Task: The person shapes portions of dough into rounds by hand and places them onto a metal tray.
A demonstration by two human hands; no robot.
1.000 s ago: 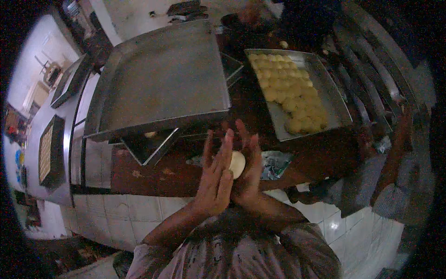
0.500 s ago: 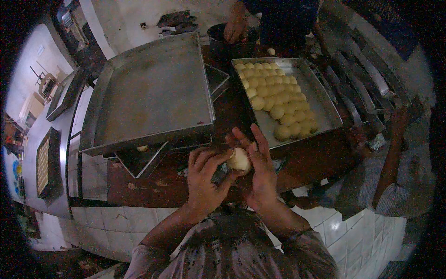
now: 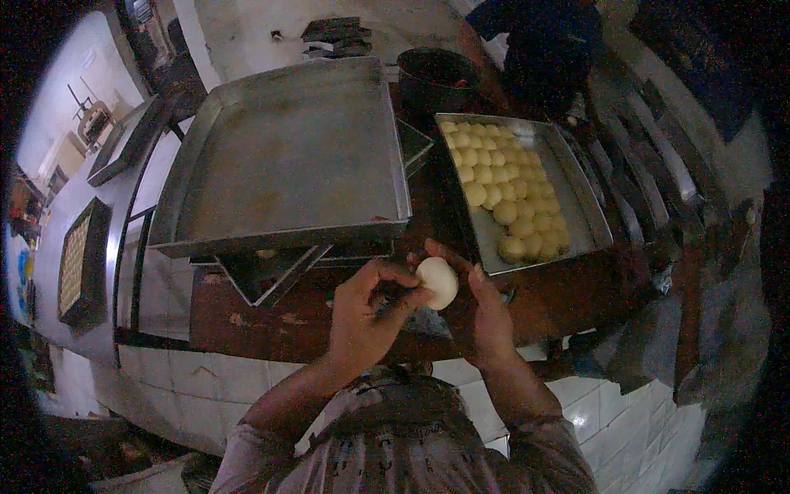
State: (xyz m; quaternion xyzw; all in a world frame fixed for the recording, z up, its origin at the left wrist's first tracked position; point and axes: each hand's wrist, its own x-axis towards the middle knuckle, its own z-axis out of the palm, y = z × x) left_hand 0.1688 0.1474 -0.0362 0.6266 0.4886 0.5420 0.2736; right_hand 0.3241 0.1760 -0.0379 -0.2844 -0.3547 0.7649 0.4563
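Note:
Between my hands is a pale round piece of dough [image 3: 440, 285], which the fingertips of my left hand [image 3: 362, 317] pinch at its left side. My right hand [image 3: 492, 325] cups it from the right, fingers reaching up behind it, partly hidden. Just beyond, to the right, a metal tray [image 3: 586, 202] carries rows of yellowish dough balls. A large deep baking tray [image 3: 288, 152], bare inside, rests at an angle over other metal trays [image 3: 259, 284] at the left of the wooden table [image 3: 230, 321].
A dark pot [image 3: 436, 78] stands at the back, beside a person in dark clothes [image 3: 543, 53]. At right are long metal pans [image 3: 650, 173] and another person's arm [image 3: 687, 321]. A side table [image 3: 115, 239] on the left holds a filled tray [image 3: 78, 255].
My hands have opened out from pressing round the dough, and it has shifted slightly right, its round face now showing. The other person's hand seen in the pot has withdrawn.

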